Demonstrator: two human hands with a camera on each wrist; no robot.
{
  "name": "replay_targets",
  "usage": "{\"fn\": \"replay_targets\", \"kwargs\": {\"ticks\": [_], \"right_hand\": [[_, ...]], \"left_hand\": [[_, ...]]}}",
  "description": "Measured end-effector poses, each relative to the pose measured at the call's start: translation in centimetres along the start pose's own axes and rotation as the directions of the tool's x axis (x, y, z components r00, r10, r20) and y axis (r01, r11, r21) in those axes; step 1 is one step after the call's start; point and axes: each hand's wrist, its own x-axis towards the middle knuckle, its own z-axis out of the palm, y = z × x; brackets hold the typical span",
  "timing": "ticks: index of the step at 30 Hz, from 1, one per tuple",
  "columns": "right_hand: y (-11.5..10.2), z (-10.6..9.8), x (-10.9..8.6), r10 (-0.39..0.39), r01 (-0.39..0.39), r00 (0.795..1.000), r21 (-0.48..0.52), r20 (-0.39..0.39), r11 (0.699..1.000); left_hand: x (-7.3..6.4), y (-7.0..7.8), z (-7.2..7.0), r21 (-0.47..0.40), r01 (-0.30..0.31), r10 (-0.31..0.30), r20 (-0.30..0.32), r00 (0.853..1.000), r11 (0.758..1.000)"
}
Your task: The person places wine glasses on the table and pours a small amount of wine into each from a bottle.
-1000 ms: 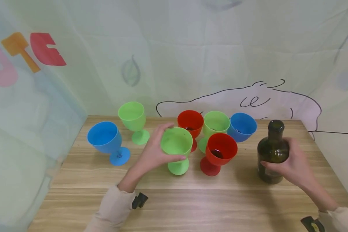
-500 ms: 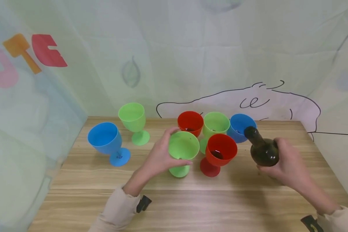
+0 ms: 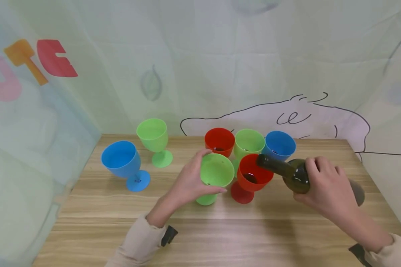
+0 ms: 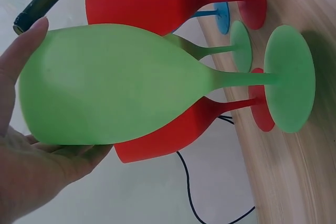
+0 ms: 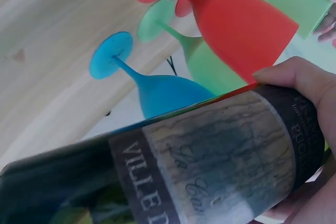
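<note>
- Three green cups (image 3: 152,135), two red cups (image 3: 219,137), two blue cups (image 3: 120,157) and one bottle (image 3: 297,176) are counted at the table (image 3: 227,241).
- The near green cup (image 3: 217,170) is gripped by the bowl in the left hand (image 3: 191,180), thumb and fingers spread wide.
- The bottle is clasped by the right hand (image 3: 329,191), tilted, its neck above the near red cup (image 3: 247,183).

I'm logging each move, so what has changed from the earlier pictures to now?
The bottle, upright a second ago, is now tipped in the right hand, its neck pointing left across the front red goblet in the head view. The left hand and the bowl of its green goblet have shifted slightly right. Nothing was taken or let go; the other six goblets stayed put.
</note>
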Motion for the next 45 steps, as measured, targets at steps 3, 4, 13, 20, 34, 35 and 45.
{"fn": "replay_targets", "kwargs": {"ticks": [3, 4, 13, 20, 34, 35, 45], "right_hand": [[-0.4, -0.2, 0.3, -0.013, 0.013, 1.0, -0.036, 0.0, 0.999], [-0.5, -0.2, 0.4, -0.02, 0.02, 1.0, -0.048, -0.002, 0.999], [-1.1, -0.5, 1.1, -0.105, 0.104, 0.994, -0.147, -0.005, 0.984], [-1.6, -0.9, 1.6, -0.13, 0.139, 0.99, -0.194, 0.061, 0.971], [-2.5, -1.0, 2.2, -0.173, 0.192, 0.98, -0.252, 0.096, 0.949], [-2.5, -1.0, 2.3, -0.176, 0.194, 0.98, -0.253, 0.094, 0.948], [-2.8, -1.3, 2.6, -0.186, 0.211, 0.976, -0.283, 0.111, 0.936]], "left_hand": [[0.1, 0.1, 0.2, 0.026, -0.004, 0.004, 0.012, 1.0, 1.0], [0.1, 0.1, 0.2, 0.03, -0.003, 0.003, 0.015, 1.0, 1.0], [0.3, 0.8, 0.6, 0.028, -0.018, 0.017, 0.027, 0.999, 0.999], [0.3, 1.4, 0.7, 0.03, -0.044, 0.043, 0.024, 0.999, 0.999], [0.1, 2.1, 0.8, 0.049, -0.058, 0.056, 0.046, 0.997, 0.997], [0.1, 2.1, 0.8, 0.052, -0.061, 0.058, 0.046, 0.997, 0.997], [0.1, 2.0, 0.8, 0.068, -0.082, 0.08, 0.037, 0.996, 0.994]]}}
